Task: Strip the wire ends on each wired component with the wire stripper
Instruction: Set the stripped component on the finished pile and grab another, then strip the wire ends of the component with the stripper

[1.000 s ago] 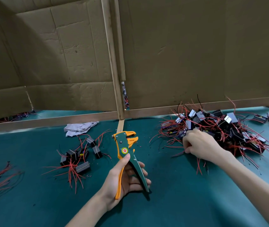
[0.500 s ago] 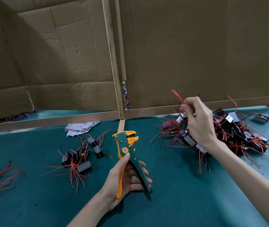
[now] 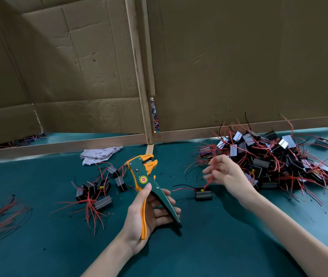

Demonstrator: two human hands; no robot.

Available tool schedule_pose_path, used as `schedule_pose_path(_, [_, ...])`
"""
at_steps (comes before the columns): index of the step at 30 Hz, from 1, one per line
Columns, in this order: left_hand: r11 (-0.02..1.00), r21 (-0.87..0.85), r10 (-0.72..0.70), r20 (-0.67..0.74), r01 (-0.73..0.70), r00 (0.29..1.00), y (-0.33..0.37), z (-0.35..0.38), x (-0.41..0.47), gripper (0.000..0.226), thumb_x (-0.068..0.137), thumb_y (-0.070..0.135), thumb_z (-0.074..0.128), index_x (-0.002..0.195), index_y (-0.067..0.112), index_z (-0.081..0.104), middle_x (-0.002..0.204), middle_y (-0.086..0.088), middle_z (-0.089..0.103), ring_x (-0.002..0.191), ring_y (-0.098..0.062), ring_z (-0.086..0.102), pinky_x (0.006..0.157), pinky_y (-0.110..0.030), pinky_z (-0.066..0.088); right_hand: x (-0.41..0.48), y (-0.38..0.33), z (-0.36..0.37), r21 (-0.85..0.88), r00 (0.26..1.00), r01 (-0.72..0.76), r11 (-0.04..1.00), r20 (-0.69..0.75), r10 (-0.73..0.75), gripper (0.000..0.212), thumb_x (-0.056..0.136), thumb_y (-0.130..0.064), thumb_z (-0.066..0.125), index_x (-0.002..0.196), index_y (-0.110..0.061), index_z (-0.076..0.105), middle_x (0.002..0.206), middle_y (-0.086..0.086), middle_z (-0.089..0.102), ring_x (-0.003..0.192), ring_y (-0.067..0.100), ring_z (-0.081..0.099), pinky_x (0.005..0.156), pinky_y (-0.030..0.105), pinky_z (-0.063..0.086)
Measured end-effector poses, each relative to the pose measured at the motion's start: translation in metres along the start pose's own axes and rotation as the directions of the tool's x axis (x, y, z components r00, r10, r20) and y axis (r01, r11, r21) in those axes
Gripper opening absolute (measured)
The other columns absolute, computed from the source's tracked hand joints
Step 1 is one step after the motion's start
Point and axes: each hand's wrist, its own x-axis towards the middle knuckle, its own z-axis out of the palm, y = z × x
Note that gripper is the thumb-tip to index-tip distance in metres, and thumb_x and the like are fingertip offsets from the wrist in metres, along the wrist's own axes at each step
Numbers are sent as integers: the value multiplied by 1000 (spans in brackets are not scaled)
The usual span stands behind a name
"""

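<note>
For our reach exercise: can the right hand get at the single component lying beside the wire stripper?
Likely yes: the right hand hangs just above the component, whose red wire runs up into it; nothing lies between them.

Dark teal mat covers the desk (image 3: 39, 246), which turns paler blue at the far right edge. The back wall is creased brown cardboard: left panel (image 3: 69, 66) and right panel (image 3: 239, 56), with a narrow gap low between them. A wooden post (image 3: 139, 76) stands at the join and a wooden rail (image 3: 69, 145) runs along the base. A broad shadow crosses the left panel's upper part. Light is dim.
</note>
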Motion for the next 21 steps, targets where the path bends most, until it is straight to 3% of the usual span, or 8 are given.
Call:
schedule_pose_path(3, [1000, -12, 18, -16, -18, 1000, -1, -1, 1, 55, 81, 51, 54, 98, 0, 66, 89, -22, 64, 83, -41, 67, 71, -44, 55, -8, -2, 3, -232, 953, 67, 970, -274, -131, 49, 89, 13, 49, 132, -9, 39, 127, 15, 51, 106, 23, 57, 94, 34, 47])
schedule_pose_path(5, [999, -20, 26, -24, -27, 999, 0, -1, 2, 57, 80, 51, 49, 98, -1, 65, 87, -20, 64, 82, -41, 67, 71, -45, 56, -19, -11, 9, -456, 827, 262, 850, -348, -442, 61, 84, 16, 49, 139, -2, 33, 138, 16, 36, 118, 18, 44, 100, 30, 40])
schedule_pose_path(7, [999, -26, 39, -28, -39, 999, 1, -1, 3, 58, 81, 51, 48, 99, -3, 63, 86, -21, 64, 81, -41, 67, 70, -46, 56, -28, -21, 17, -619, 610, 531, 580, -196, -768, 54, 78, 18, 41, 131, 5, 43, 134, 18, 37, 125, 25, 40, 107, 32, 34])
schedule_pose_path(9, [998, -38, 42, -36, -44, 998, 2, -1, 3, 59, 81, 51, 47, 100, -3, 62, 85, -21, 64, 79, -41, 67, 67, -44, 56, -36, -23, 27, -588, 512, 717, 376, 78, -855, 41, 80, 13, 35, 114, 5, 55, 124, 15, 47, 119, 25, 45, 107, 29, 34])
schedule_pose_path(11, [998, -52, 38, -44, -40, 998, 3, -1, 3, 60, 81, 51, 45, 99, -3, 62, 83, -20, 64, 77, -41, 67, 65, -43, 56, -39, -16, 40, -545, 630, 725, 421, 277, -726, 33, 87, 7, 36, 108, 3, 61, 120, 13, 53, 115, 21, 50, 104, 23, 36])
schedule_pose_path(14, [998, -57, 27, -40, -30, 999, 4, -3, 4, 62, 80, 54, 44, 97, -1, 64, 83, -19, 64, 77, -40, 67, 67, -44, 57, -31, 3, 48, -659, 830, 557, 505, 427, -358, 27, 102, -10, 39, 120, -1, 57, 127, 5, 50, 116, 19, 50, 103, 22, 34])
schedule_pose_path(17, [998, -58, 32, -6, -33, 999, 5, -6, 3, 67, 83, 60, 42, 95, 0, 68, 86, -21, 64, 78, -39, 67, 68, -44, 56, -19, 10, 40, -720, 893, 447, 531, 393, -219, 25, 101, -19, 46, 104, -4, 65, 110, 5, 59, 103, 24, 56, 92, 32, 40])
schedule_pose_path(21, [996, -83, -13, 44, 17, 999, 6, -8, 2, 83, 78, 72, 36, 96, -2, 70, 85, -23, 64, 78, -40, 66, 71, -46, 56, -20, 9, 33, -642, 917, 397, 657, 305, -256, 20, 97, -17, 55, 91, -7, 70, 87, -2, 64, 81, 9, 55, 75, 19, 36])
